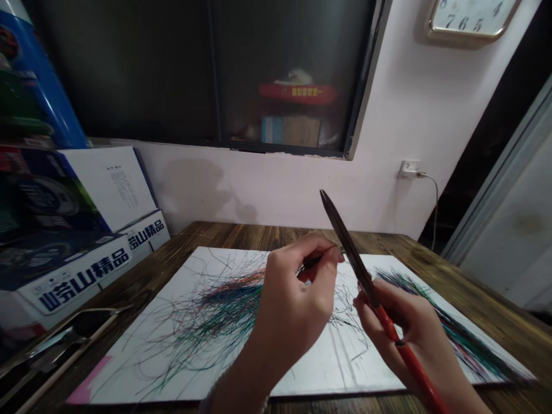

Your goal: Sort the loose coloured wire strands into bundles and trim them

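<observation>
Left hand point(299, 296): thumb and forefinger pinched together over the middle of the board, something thin and dark between them (probably strands, too small to be sure). Right hand point(416, 322): fingers wrapped around a long scissors-like tool with dark metal blades and red handles point(345, 238), tip pointing up and away. Blades look nearly together. Left fingertips sit just beside the blades; can't tell if they touch.

Under both hands: flat white rectangular board point(310, 368) on a dark brown wooden table point(241, 233). Three lots of strands on it. Left side, a loose tangled heap of thin multicoloured strands point(233, 305), mostly green, blue and orange, ends splayed out. Between the hands, sparse short dark strands point(345, 313). Right side, a straighter, denser bundle of long green, dark and reddish strands point(474, 342), running toward the near right corner, partly behind the right hand.

Pink patch point(89, 385) at the board's near left corner. White cartons with blue lettering point(86, 282) stand left of the board. White socket point(409, 169) on the wall (plug in).
</observation>
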A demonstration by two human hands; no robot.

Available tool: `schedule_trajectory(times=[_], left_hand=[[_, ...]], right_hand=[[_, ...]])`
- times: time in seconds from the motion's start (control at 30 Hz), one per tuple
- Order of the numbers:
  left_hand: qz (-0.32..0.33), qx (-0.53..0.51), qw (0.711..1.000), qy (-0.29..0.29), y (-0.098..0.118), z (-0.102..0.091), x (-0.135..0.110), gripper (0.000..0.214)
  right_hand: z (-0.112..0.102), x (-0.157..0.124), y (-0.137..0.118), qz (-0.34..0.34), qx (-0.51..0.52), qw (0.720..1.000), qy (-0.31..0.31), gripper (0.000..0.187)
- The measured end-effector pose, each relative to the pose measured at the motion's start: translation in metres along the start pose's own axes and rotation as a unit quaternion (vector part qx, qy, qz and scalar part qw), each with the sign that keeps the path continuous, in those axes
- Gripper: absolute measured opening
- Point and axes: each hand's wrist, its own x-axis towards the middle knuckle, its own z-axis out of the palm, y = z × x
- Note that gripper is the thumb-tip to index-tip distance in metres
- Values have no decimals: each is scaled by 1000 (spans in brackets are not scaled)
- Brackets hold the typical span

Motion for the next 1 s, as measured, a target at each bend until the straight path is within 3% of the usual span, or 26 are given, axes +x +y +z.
schedule_trajectory(times=[0.13, 0.33, 0.57, 0.67, 0.77, 0.9, 0.93, 1.0], left_hand=[[2, 1, 1000, 1, 0, 0, -1, 21], [1, 1, 1000, 4, -1, -1, 0, 20], [-2, 8, 1000, 12, -1, -4, 1, 20], [-4, 16, 1000, 23, -2, -6, 1, 20], [-3, 21, 999, 27, -3, -8, 1, 20], [-8, 31, 999, 19, -5, -10, 1, 20], [-9, 35, 999, 17, -5, -10, 2, 21], [-12, 43, 999, 12, -5, -10, 4, 21]], right_hand=[[0, -1, 1, -1, -23, 999, 37, 16], [1, 1, 4, -18, -35, 999, 1, 20], [-3, 4, 8, -62, -128, 990, 25, 26], [-15, 12, 13, -21, -166, 986, 18, 28], [-34, 27, 30, 24, -193, 980, -42, 30], [-53, 53, 75, 113, -319, 931, -139, 32], [-55, 59, 87, 149, -352, 914, -136, 29], [-55, 68, 111, 180, -362, 906, -127, 23]])
